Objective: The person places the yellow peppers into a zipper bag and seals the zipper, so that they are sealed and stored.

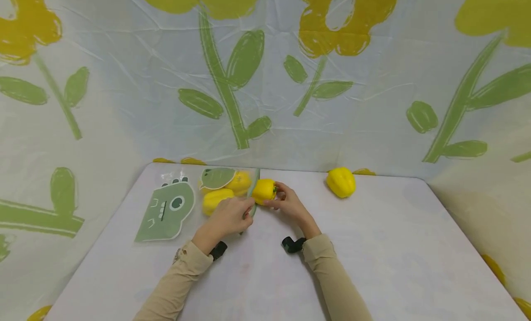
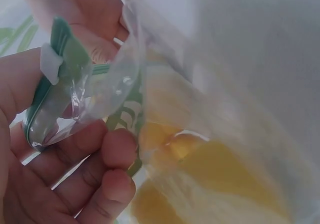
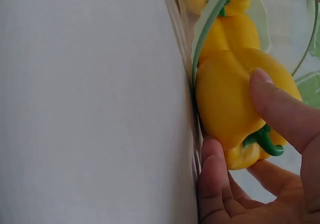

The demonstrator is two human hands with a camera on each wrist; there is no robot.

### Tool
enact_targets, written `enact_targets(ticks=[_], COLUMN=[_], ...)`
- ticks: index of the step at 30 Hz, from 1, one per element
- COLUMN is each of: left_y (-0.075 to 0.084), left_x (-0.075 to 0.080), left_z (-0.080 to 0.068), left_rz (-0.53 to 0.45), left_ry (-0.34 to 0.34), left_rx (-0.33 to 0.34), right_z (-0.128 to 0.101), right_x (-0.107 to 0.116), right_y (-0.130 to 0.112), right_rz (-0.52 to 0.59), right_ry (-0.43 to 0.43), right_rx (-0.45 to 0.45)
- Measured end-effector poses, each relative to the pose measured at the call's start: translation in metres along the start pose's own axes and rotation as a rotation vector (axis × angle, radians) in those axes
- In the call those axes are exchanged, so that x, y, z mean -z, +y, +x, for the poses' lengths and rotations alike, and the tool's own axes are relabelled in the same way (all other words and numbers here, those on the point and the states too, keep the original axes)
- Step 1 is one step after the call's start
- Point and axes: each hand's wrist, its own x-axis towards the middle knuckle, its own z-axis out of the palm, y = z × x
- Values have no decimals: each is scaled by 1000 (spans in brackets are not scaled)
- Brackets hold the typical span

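Observation:
A clear zip bag with a green monster print (image 1: 166, 215) lies flat on the left of the table, its mouth facing right. Inside it are several yellow bell peppers (image 1: 215, 201). My left hand (image 1: 228, 217) grips the near side of the bag's green-edged mouth; a white slider (image 2: 50, 64) shows by the thumb in the left wrist view. With thumb and fingers, my right hand (image 1: 292, 205) holds another yellow bell pepper (image 1: 262, 192) at the opening, its green stem (image 3: 267, 141) toward the palm. In the right wrist view its far end meets a pepper inside the bag.
One more yellow bell pepper (image 1: 341, 182) sits at the back right of the white table (image 1: 394, 247). Behind the table hangs a flower-printed cloth (image 1: 282, 141). Black wrist devices (image 1: 292, 245) are worn at both cuffs.

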Motion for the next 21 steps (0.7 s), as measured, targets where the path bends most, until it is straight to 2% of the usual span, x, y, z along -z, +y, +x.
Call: enact_targets(ticks=[5, 12, 14, 17, 21], left_y=[0, -1, -1, -1, -1], left_x=[1, 0, 1, 1, 1], left_z=[-1, -1, -1, -1, -1], left_rz=[-3, 8, 0, -7, -24], left_ry=[7, 7, 13, 18, 30], left_rx=[-14, -23, -28, -29, -32], right_z=[-1, -6, -7, -7, -4], right_x=[-8, -28, -33, -38, -39], right_y=[-4, -12, -13, -11, -2], right_rz=[-69, -109, -83, 10, 220], right_ry=[-18, -115, -111, -98, -112], right_rx=[38, 118, 111, 71, 46])
